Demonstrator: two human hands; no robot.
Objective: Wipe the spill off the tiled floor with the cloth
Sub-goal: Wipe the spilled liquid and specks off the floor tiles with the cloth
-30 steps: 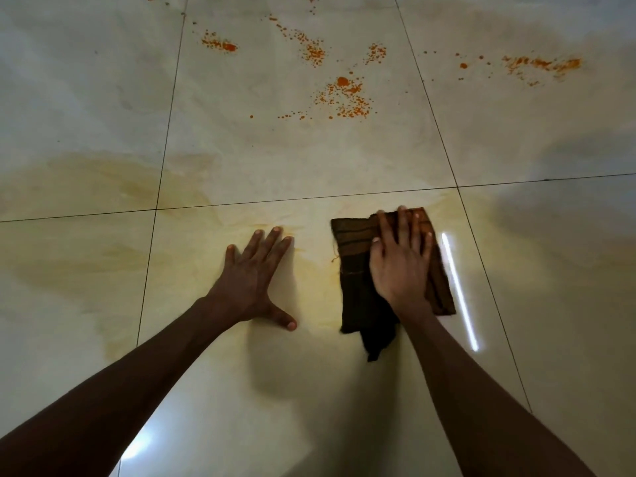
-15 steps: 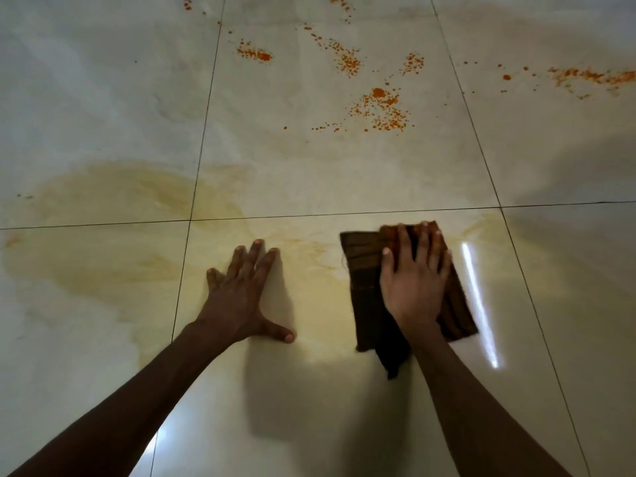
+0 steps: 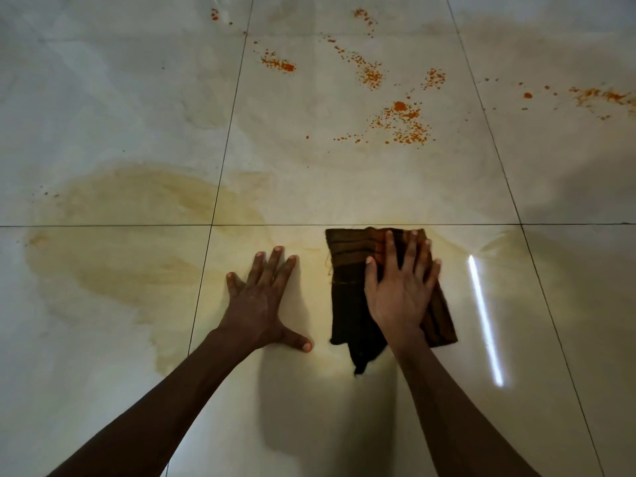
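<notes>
A dark brown striped cloth [image 3: 347, 270] lies folded flat on the pale glossy tiled floor [image 3: 344, 425]. My right hand [image 3: 401, 287] presses down on it with fingers spread, the cloth's far edge just below a grout line. My left hand [image 3: 260, 297] rests flat on the bare tile to the left of the cloth, fingers apart, holding nothing. A yellowish smeared wet stain [image 3: 137, 242] spreads across the tiles to the left. Orange splatter [image 3: 401, 123] dots the tiles farther ahead.
More orange specks [image 3: 600, 96] lie at the far right and a small patch [image 3: 278, 63] at the upper middle. A bright strip of reflected light [image 3: 485, 321] shines on the tile right of the cloth. Dark grout lines [image 3: 220, 187] cross the floor.
My right hand has pushed the cloth a little forward toward the grout line. The view has shifted, so the stains sit lower and further right. My left hand stays planted.
</notes>
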